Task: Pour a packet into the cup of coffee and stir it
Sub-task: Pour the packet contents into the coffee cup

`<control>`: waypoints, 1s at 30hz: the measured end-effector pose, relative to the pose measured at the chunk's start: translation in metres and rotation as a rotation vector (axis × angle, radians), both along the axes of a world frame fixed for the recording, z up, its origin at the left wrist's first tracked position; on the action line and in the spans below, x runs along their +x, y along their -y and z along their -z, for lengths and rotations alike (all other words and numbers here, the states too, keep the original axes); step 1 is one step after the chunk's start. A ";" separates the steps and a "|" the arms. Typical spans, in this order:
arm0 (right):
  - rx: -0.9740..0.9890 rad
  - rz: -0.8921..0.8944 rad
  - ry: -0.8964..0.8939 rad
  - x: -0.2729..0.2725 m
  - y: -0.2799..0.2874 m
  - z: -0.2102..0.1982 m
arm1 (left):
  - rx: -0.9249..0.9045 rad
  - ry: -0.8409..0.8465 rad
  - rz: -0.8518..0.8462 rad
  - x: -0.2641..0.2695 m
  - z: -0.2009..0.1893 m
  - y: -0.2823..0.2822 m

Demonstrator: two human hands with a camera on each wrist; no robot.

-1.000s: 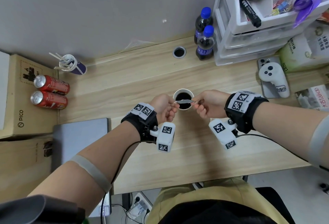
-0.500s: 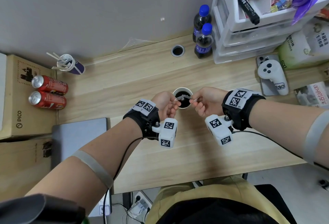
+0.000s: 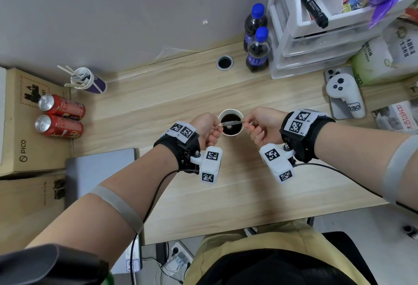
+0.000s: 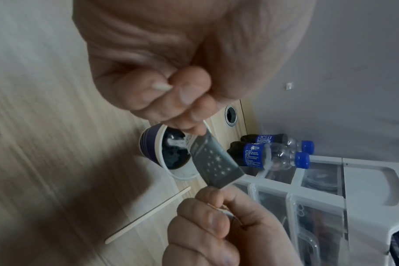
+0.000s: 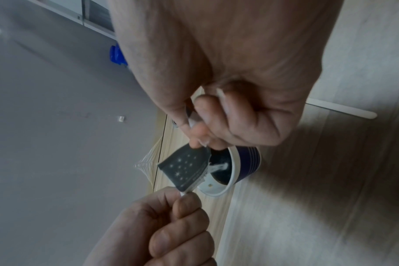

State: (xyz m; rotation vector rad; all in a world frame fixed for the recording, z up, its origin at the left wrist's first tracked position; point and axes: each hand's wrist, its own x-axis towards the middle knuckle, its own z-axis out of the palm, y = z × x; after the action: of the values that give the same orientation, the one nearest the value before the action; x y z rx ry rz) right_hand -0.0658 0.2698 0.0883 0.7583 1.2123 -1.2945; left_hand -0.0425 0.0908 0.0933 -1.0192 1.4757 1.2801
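While we are holding the packet [image 3: 230,123] stretched level over the cup of coffee [image 3: 231,136], our left hand [image 3: 207,129] is pinching its left end between thumb and curled fingers, and our right hand [image 3: 260,126] is pinching its right end the same way. From the left wrist view, the packet [image 4: 213,161] is showing as dark grey foil printed with small white stars, its lower edge hanging directly above the cup [image 4: 153,149]. From the right wrist view, the torn white edge of the packet [image 5: 187,168] is facing down toward the cup [image 5: 241,165], and a pale streak of powder is lying on the dark liquid under it.

The cup is standing upright on the wooden surface [image 3: 158,108], purple and striped outside, white inside, nearly between our two hands. A flat wooden stir stick [image 4: 148,212] is lying on the surface just beside the cup, on our near side, touching neither hand.

Far left of the cup, a second paper cup holding sticks [image 3: 84,80] is standing against the wall, with two red cans [image 3: 60,116] on a cardboard box beside it. Behind the cup to the right, two blue-capped bottles [image 3: 257,45] are standing next to a white drawer unit [image 3: 316,42]. Right of the cup, a white controller [image 3: 345,94] is resting on the surface.
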 end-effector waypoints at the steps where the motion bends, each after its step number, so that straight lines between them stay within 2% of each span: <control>1: 0.000 -0.003 -0.006 0.000 0.000 0.000 | 0.000 0.000 -0.004 0.000 0.000 0.000; 15: -0.022 0.012 0.026 -0.004 -0.002 0.000 | 0.035 0.017 -0.076 -0.001 -0.001 0.000; 30: -0.010 0.010 -0.008 -0.004 -0.002 -0.001 | 0.069 0.032 -0.064 -0.002 -0.001 0.002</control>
State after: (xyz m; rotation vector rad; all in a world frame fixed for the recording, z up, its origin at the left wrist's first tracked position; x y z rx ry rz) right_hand -0.0696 0.2715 0.0896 0.7537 1.2091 -1.3124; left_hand -0.0444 0.0888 0.0942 -1.0437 1.3753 1.3446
